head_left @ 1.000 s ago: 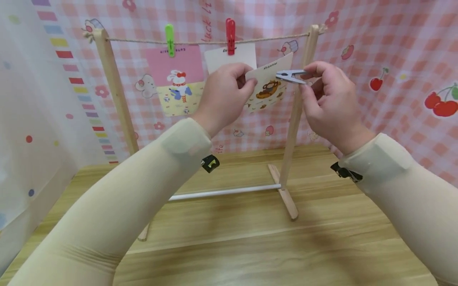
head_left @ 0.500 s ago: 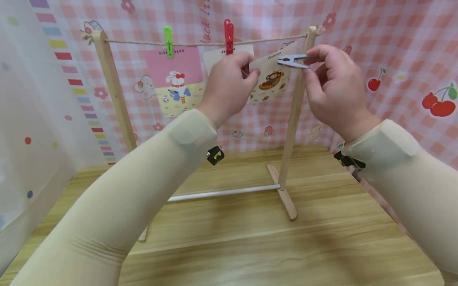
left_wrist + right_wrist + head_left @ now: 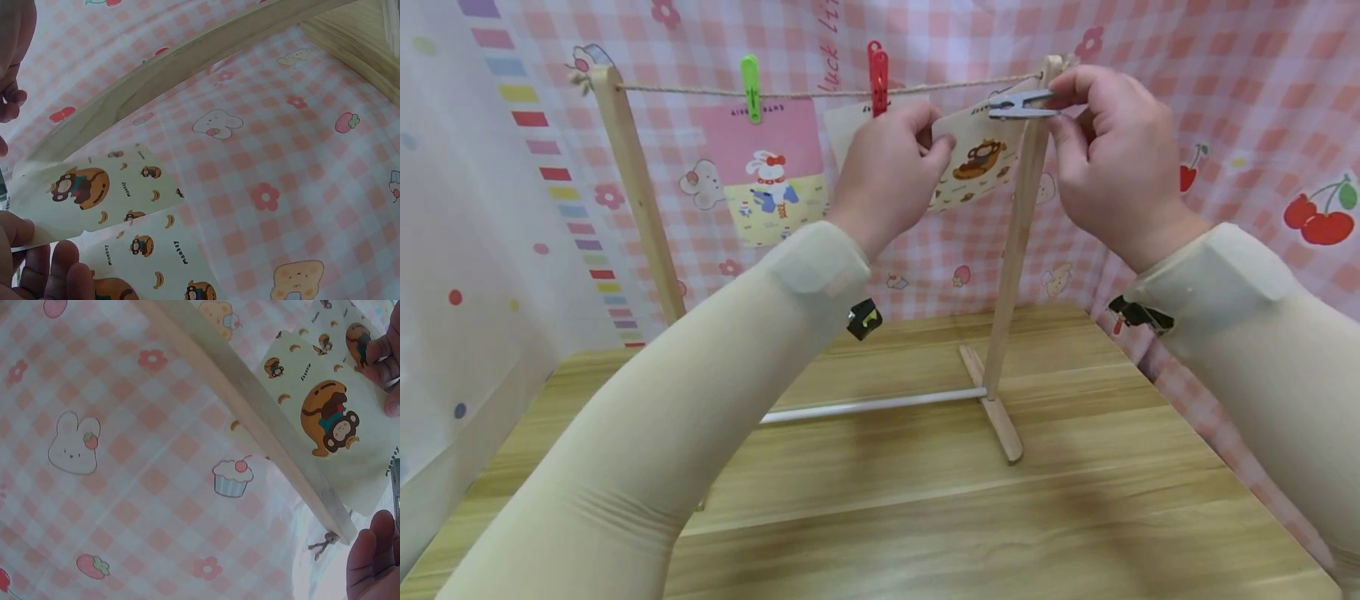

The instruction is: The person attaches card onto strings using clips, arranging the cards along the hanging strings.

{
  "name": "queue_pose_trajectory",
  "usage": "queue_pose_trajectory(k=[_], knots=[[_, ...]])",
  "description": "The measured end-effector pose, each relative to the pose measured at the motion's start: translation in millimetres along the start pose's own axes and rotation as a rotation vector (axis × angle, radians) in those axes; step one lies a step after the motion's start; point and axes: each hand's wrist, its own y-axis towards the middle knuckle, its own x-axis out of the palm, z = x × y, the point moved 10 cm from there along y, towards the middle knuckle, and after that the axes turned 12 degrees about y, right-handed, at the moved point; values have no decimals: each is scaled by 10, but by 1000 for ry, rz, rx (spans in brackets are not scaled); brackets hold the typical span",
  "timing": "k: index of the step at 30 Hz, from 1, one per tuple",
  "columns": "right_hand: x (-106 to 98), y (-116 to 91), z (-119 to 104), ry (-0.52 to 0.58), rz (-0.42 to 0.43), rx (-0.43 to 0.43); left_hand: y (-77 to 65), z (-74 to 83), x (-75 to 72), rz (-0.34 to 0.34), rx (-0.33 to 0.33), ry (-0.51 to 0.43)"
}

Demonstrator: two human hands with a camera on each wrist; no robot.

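My left hand [image 3: 895, 171] pinches the left edge of a cream card [image 3: 977, 158] printed with a monkey. That card tilts, its upper right side close to the rope [image 3: 685, 88]. In my right hand [image 3: 1116, 150] is a grey clothespin [image 3: 1018, 106], pinched at its handle ends. The clothespin's tip overlaps the card's top edge; whether it is around the card or rope I cannot tell. Left of my left hand, a red clothespin [image 3: 878, 79] holds another cream card [image 3: 844, 125] on the rope. A green clothespin [image 3: 751, 87] holds a pink-and-yellow rabbit card [image 3: 763, 150].
The rope runs between two wooden posts, the left post [image 3: 636, 183] and the right post [image 3: 1018, 225], the latter close to my right hand. A white rod [image 3: 872, 406] joins them low down. The stand is on a wooden table [image 3: 925, 517] before a checked cloth [image 3: 700, 250].
Both hands have moved up and slightly right, bringing the monkey card and the grey clothespin up toward the rope near the right post. The other two clothespins stay on the rope.
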Motion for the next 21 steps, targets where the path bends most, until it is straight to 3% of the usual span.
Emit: queue_pose_trajectory(k=[7,15,21], knots=[[-43,106,28,-43,13,39,18,10,18,11,-38,29],[-33,249,-4,-93,-15,10,72,-8,25,25,-58,67],[27,345,-9,-152,-94,11,92,-20,27,56,-36,44]])
